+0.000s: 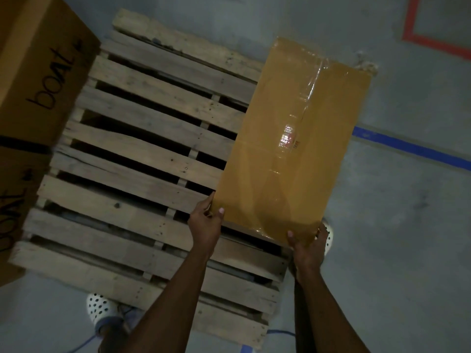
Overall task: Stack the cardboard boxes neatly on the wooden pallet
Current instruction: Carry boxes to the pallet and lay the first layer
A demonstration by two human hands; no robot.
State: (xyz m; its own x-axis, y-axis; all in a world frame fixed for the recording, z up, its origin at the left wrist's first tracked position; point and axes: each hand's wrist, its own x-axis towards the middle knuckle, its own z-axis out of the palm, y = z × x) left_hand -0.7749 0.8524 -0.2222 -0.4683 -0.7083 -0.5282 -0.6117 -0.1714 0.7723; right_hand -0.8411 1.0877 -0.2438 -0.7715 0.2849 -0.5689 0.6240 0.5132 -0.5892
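Note:
A long taped cardboard box (290,146) is held over the right side of the wooden pallet (142,174). My left hand (206,220) grips the box's near left corner, thumb on top. At the near right corner, my right hand (309,247) grips it with the thumb on the top face. Two large cardboard boxes (33,72) marked "boat" stand at the pallet's left side, partly out of frame. Whether the held box touches the slats cannot be told.
The pallet lies on a grey concrete floor with a blue tape line (413,149) at right and red tape (433,44) at the top right. My white spotted shoes (100,308) stand at the pallet's near edge. A blue cable (280,332) runs under the near corner.

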